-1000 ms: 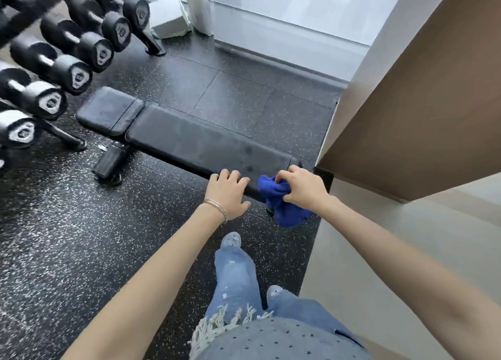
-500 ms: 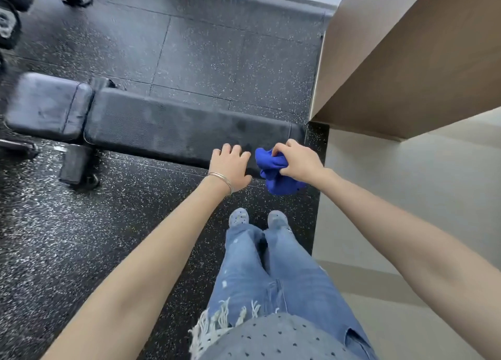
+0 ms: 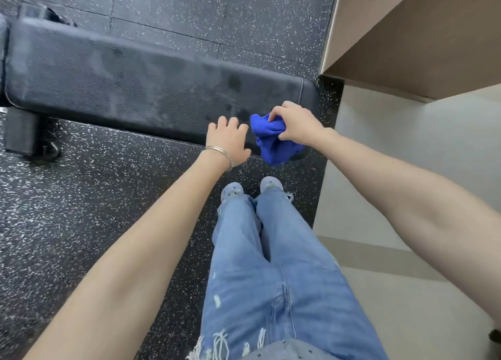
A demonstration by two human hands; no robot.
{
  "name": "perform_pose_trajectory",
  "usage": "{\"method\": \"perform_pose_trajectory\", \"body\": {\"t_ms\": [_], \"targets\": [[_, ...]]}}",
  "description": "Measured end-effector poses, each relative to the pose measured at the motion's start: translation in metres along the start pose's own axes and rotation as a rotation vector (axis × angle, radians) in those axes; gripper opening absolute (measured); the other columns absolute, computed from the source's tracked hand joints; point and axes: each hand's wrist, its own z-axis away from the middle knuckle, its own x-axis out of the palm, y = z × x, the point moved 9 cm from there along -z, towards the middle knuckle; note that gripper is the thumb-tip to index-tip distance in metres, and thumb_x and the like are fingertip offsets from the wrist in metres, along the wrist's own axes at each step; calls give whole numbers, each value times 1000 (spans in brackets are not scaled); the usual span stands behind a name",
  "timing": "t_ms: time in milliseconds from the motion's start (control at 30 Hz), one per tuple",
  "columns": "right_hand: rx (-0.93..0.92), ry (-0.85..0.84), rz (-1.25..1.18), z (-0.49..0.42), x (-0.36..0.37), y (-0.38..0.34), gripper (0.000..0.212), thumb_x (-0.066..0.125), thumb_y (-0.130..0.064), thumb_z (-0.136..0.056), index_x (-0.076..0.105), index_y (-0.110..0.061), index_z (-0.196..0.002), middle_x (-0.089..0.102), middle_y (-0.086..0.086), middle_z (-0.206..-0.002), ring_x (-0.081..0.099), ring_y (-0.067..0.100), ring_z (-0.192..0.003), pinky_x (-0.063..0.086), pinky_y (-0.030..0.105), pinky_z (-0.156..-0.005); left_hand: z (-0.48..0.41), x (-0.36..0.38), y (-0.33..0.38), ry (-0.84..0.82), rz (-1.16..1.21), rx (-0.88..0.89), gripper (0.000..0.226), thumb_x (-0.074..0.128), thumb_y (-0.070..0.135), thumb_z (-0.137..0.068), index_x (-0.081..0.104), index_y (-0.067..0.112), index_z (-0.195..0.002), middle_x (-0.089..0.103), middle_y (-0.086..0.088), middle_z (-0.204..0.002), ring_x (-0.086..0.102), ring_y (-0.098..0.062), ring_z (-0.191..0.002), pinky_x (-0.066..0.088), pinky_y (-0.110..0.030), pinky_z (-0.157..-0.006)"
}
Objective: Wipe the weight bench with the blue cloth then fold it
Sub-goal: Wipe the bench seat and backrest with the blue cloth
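Note:
The black padded weight bench [image 3: 130, 85] lies across the speckled rubber floor, its right end near me. My right hand [image 3: 296, 123] grips the bunched blue cloth [image 3: 269, 142] at the bench's near right corner; part of the cloth hangs below the pad's front edge. My left hand [image 3: 229, 142] rests on the front edge of the pad just left of the cloth, fingers loosely bent over the edge, holding nothing. Damp-looking dark patches show on the pad near the hands.
A beige wall block [image 3: 412, 34] juts in at the upper right, close to the bench's right end. A pale tiled floor [image 3: 393, 169] begins right of the rubber mat. The bench's black foot [image 3: 24, 134] stands at the left. My legs and shoes [image 3: 252, 191] are directly below the hands.
The camera has tilted down and nearer, so the dumbbell rack has left the view. Both hands stay at the bench's right end; the right hand keeps hold of the cloth.

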Motion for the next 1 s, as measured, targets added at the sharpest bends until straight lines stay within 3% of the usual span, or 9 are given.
{"method": "perform_pose_trajectory", "body": {"t_ms": [167, 267, 367, 500, 633, 767, 900, 1000], "targets": [[11, 95, 28, -44, -19, 20, 58, 75, -21, -73, 50, -11, -125, 45, 16, -118, 52, 35, -103, 45, 42, -87, -36, 10, -4, 23, 22, -7, 57, 57, 41, -83, 44, 12, -130, 43, -12, -134, 37, -33, -123, 35, -44, -95], [33, 113, 71, -61, -24, 33, 77, 73, -32, -77, 35, -15, -142, 38, 16, -133, 41, 34, -120, 39, 43, -99, -55, 9, -10, 56, 57, -25, 58, 59, 37, -82, 42, 12, -132, 39, -12, -137, 36, -32, -125, 35, -44, -96], [108, 124, 102, -69, -16, 51, 64, 57, -19, -90, 27, -21, -147, 26, 13, -147, 22, 29, -138, 28, 47, -110, -70, 9, -14, 65, 71, -30, 61, 61, 33, -82, 40, 12, -135, 33, -11, -144, 32, -31, -130, 33, -44, -100], [123, 145, 32, -81, -1, 64, 52, 42, -11, -96, 29, -15, -146, 28, 11, -150, 26, 29, -138, 31, 41, -109, -88, 13, -20, 87, 81, -35, 63, 60, 26, -84, 34, 14, -140, 21, -8, -154, 23, -29, -139, 26, -44, -109], [133, 182, 7, -115, 10, 62, 62, 47, -36, -96, 20, -22, -149, 17, 7, -157, 12, 28, -144, 19, 49, -116, -104, 26, -33, 88, 60, -67, 69, 59, 26, -86, 24, 17, -145, 11, -7, -158, 14, -29, -144, 21, -44, -115], [201, 146, 56, -147, 42, 58, 68, 37, -56, -93, 10, -29, -149, 3, -1, -160, -7, 28, -146, 1, 57, -115, -115, 48, -36, 84, 27, -48, 77, 59, 36, -87, 15, 18, -149, 3, -5, -159, 8, -29, -146, 17, -45, -116], [177, 361, 161, -127, 64, 58, 51, 35, -44, -96, 33, -27, -144, 24, 0, -156, 13, 25, -145, 14, 48, -116, -120, 64, -25, 92, 35, -28, 82, 60, 39, -86, 13, 16, -149, 2, -5, -160, 4, -27, -147, 14, -46, -117], [88, 594, 186, -82, 74, 61, 38, 43, -34, -93, 58, -23, -126, 52, 1, -138, 43, 26, -133, 36, 46, -102, -118, 72, -14, 105, 43, 3, 82, 60, 38, -85, 14, 15, -149, 4, -6, -159, 4, -26, -147, 12, -46, -117]]}}
